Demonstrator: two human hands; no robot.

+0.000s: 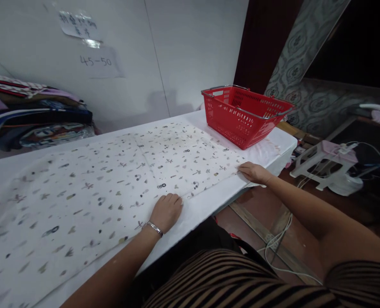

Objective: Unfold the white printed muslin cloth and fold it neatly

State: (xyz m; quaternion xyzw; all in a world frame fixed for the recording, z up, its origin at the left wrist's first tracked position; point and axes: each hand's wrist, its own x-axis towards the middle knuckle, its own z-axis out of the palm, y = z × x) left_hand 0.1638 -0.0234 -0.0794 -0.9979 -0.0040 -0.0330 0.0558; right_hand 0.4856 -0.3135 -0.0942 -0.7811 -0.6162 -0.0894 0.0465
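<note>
A thin white cloth printed with small leaves, palms and other motifs lies spread along the table, with a crease across its middle. My left hand, wearing a silver bracelet, is closed with curled fingers on the cloth's near edge; the fingertips are partly hidden. Farther right, my right hand pinches the cloth at its near right corner, close to the table's edge. Between my two hands the near edge of the cloth runs fairly straight.
A red plastic basket stands on the table beyond my right hand. Folded fabrics are piled at the far left by the wall. Right of the table are a white stool and loose cables on the floor.
</note>
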